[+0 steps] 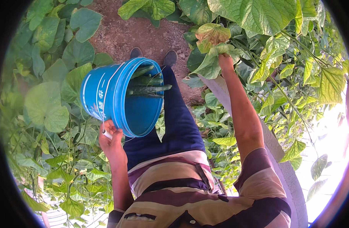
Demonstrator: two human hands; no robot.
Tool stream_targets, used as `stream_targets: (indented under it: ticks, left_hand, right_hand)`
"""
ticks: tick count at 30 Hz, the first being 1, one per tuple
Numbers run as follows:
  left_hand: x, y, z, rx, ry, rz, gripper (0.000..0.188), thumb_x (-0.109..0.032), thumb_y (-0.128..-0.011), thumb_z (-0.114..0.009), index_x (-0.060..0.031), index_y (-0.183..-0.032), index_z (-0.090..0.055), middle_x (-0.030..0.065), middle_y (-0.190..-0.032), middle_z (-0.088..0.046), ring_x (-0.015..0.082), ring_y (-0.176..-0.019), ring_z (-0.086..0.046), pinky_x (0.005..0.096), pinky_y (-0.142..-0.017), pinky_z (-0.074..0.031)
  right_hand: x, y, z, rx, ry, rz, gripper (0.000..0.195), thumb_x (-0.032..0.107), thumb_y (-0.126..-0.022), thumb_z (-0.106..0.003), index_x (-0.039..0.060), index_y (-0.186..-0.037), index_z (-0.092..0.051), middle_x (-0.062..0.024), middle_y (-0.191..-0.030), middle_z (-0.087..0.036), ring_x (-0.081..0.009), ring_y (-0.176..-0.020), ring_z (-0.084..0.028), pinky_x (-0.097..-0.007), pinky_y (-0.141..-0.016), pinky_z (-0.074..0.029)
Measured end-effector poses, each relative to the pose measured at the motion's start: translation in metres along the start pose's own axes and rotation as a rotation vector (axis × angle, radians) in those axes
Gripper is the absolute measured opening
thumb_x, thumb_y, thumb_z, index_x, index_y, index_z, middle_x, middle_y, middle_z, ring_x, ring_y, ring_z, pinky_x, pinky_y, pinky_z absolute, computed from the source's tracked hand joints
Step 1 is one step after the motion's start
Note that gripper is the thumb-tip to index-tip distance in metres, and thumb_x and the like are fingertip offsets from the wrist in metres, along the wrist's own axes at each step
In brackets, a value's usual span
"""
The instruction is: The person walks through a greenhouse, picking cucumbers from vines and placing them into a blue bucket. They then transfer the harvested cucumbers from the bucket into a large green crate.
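Observation:
A blue plastic bucket (103, 88) with white writing hangs tilted on its side, its mouth turned to the right. Several cucumbers (147, 89) lie in it against the wall. My left hand (113, 139) is closed around the white grip (107, 134) of the bucket's wire handle. At the upper right, my right hand (226, 61) reaches in among the cucumber leaves, touching a large drooping green leaf (210, 62). Its fingertips are hidden by foliage, so what they hold cannot be told. A yellow-brown withered leaf (213, 35) is just above that hand.
Dense cucumber vines (49, 105) stand on the left, and more vines with broad leaves (254, 14) on the right. A bare dirt path (120, 31) runs between them, under my shoes (170, 57). A pale grey curved edge (280, 159) passes beneath my right arm.

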State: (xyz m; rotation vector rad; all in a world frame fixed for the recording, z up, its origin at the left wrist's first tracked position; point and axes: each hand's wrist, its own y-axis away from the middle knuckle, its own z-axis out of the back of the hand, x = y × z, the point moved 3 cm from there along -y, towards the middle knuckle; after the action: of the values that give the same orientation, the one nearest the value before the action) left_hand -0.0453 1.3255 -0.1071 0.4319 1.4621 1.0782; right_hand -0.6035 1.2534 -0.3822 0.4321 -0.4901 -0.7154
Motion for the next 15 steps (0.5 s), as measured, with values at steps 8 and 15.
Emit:
stream_targets:
  ticks: [8, 15]
  left_hand:
    - [0.081, -0.044, 0.002, -0.212, 0.001, 0.056, 0.019, 0.001, -0.081, -0.060, -0.0039, -0.099, -0.055, 0.0040, -0.094, -0.054, 0.0124, -0.090, -0.051, 0.0277, -0.082, -0.041]
    - [0.121, -0.050, 0.011, -0.240, -0.066, 0.083, 0.021, -0.005, -0.078, -0.061, -0.0046, -0.098, -0.057, 0.0021, -0.092, -0.053, 0.0134, -0.088, -0.050, 0.0282, -0.082, -0.038]
  right_hand:
    - [-0.071, -0.032, -0.033, 0.446, -0.158, -0.362, 0.031, 0.008, -0.090, -0.058, 0.0022, -0.119, -0.069, -0.0120, -0.117, -0.069, -0.0260, -0.105, -0.065, -0.0393, -0.090, -0.053]
    - [-0.176, -0.036, 0.041, 0.334, 0.678, -0.098, 0.037, 0.019, -0.089, -0.060, 0.0016, -0.121, -0.066, -0.0181, -0.125, -0.065, -0.0348, -0.116, -0.062, -0.0466, -0.096, -0.051]
